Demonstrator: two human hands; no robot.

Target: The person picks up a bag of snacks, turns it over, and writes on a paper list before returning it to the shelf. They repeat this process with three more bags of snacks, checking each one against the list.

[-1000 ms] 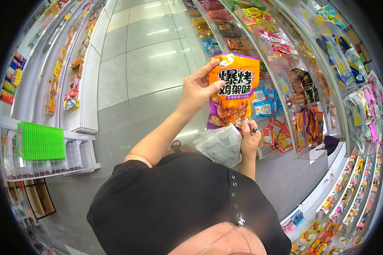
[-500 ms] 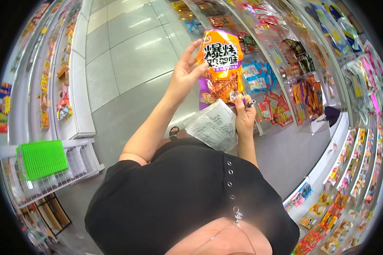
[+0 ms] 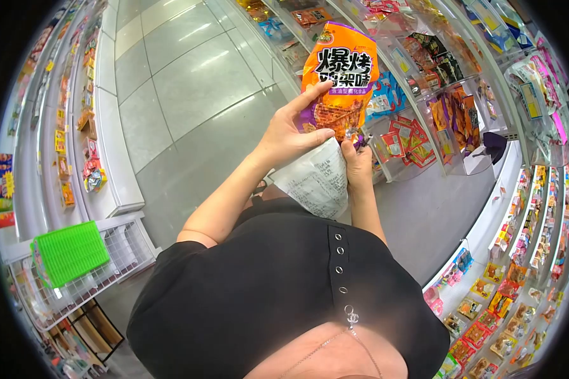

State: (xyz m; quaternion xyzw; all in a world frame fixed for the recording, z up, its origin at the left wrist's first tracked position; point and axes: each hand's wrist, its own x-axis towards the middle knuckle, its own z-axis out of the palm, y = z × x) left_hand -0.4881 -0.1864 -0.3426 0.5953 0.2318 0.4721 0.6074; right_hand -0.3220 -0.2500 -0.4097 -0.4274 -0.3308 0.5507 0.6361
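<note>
An orange and purple snack bag (image 3: 342, 66) with large dark lettering is held upright in front of me. My left hand (image 3: 291, 129) is closed on its left side and lower part, with the thumb near the bottom and a finger across the front. My right hand (image 3: 358, 163) pinches the bag's lower right corner, and a dark pen-like item shows beside the fingers. Under the bag hangs a white sheet of paper (image 3: 316, 180) with rows of dark writing, against my right hand.
Clear bins of packaged snacks (image 3: 411, 139) stand at the upper right. More packets fill shelves (image 3: 487, 303) at the lower right and a white shelf unit (image 3: 123, 183) on the left. A green basket (image 3: 73, 252) sits on a white wire rack (image 3: 123, 249).
The bag has moved up and slightly right. My left hand has shifted right and closed on it, and my right hand has turned inward at its bottom corner.
</note>
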